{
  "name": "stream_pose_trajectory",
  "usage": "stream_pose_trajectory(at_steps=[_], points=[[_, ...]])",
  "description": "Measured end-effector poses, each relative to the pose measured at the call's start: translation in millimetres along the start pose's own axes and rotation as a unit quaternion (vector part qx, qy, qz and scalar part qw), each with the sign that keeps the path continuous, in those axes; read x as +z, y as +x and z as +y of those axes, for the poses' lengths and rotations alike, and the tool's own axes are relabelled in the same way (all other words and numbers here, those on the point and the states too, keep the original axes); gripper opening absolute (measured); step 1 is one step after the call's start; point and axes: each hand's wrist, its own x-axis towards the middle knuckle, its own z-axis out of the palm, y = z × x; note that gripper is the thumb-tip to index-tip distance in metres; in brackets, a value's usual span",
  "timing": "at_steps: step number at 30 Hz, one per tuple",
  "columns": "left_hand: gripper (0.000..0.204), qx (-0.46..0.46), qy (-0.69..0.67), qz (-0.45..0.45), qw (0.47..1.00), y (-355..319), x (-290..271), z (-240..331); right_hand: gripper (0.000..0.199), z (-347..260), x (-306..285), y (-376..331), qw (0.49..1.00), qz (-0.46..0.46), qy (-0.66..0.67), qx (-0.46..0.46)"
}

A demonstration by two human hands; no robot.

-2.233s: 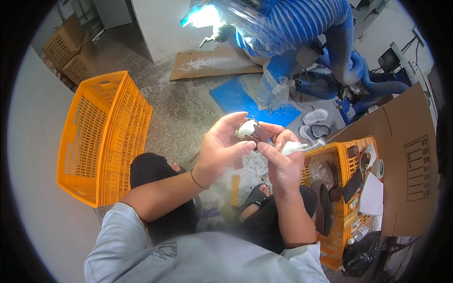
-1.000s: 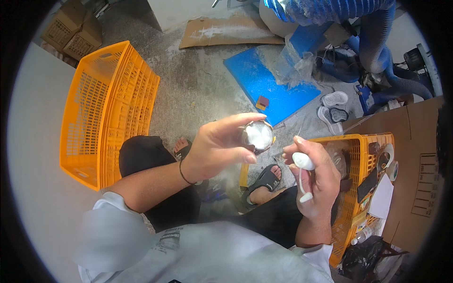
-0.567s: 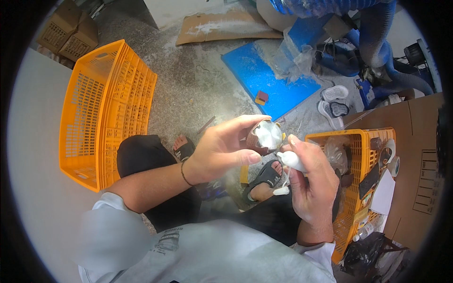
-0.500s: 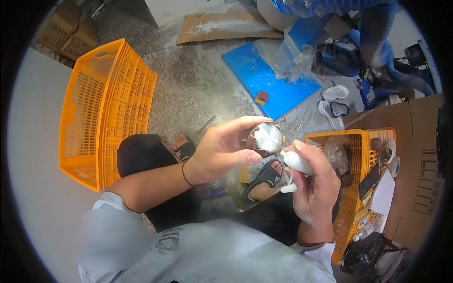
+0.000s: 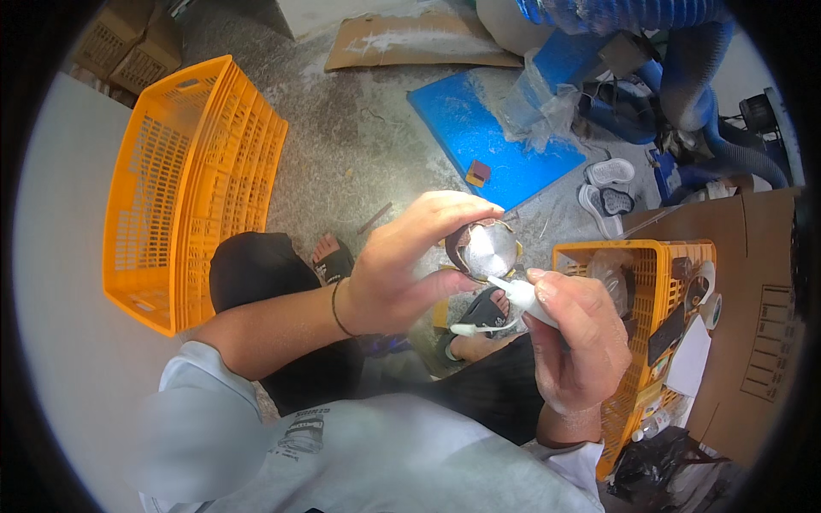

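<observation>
At frame centre, the left hand grips a round shiny part, half hidden by fingers. The right hand pinches a white nozzle tube, tip touching it. Orange crates flank open floor.

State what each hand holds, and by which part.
Left hand grips the round shiny part by its rim; right hand holds the white tube around its body.

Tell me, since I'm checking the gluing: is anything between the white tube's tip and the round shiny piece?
Nothing visible. The right hand points the white tube at the round shiny piece, held in the left hand. The tip sits at the piece's lower edge with no gap showing.
</observation>
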Motion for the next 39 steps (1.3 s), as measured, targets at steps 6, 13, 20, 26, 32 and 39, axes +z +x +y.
stream_pose_trajectory(at_steps=[6, 13, 20, 26, 32, 39], points=[[0.062, -0.049, -0.023, -0.023, 0.998, -2.2, -4.0, 5.7, 0.038, -0.2, -1.6, 3.2, 1.0, -0.01, -0.02, -0.006], [0.064, 0.001, 0.014, 0.005, 1.0, 1.9, -1.4, 2.8, 0.035, -0.6, -0.1, 4.2, 1.0, -0.016, -0.025, 0.004], [0.064, -0.013, 0.02, 0.004, 1.0, 2.1, -0.9, 4.2, 0.035, 2.0, 3.2, 4.1, 0.999, -0.007, -0.032, 0.005], [0.06, -0.044, 0.04, -0.007, 0.998, 0.6, -2.6, 6.7, 0.03, -0.5, 2.4, 4.5, 0.999, -0.018, -0.03, 0.017], [0.059, -0.058, 0.031, 0.004, 0.998, -0.7, 0.5, 4.6, 0.028, -1.9, 1.7, 5.7, 0.999, -0.023, -0.041, 0.017], [0.06, -0.056, 0.036, 0.003, 0.998, -0.9, 1.8, 3.1, 0.027, -2.4, 1.1, 6.9, 0.998, -0.029, -0.055, 0.015]])
